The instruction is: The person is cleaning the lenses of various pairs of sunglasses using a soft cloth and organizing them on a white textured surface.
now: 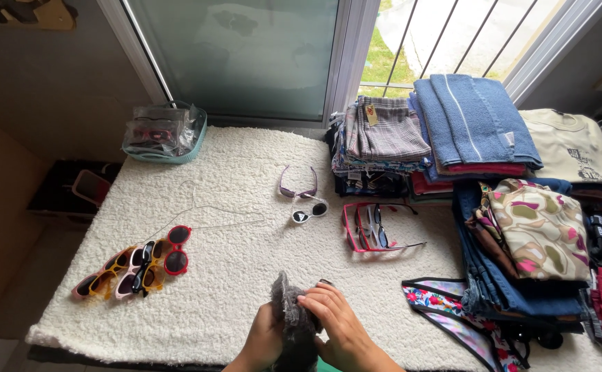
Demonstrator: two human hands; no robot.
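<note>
— Closest to us, at the bottom centre of the frame, our left hand (265,337) and right hand (335,318) both curl around a grey fuzzy cloth (291,324).

— Where does it sit between them?

— Bunched upright, left fingers wrapped round its left side, right fingers closed over its top and right. A dark bit of something peeks out by our right fingertips; we cannot tell what.

— And around us?

— Left of centre, a cluster of small sunglasses (136,265) on the white fleecy cover (232,158); at right, stacked folded clothes (473,124).
</note>
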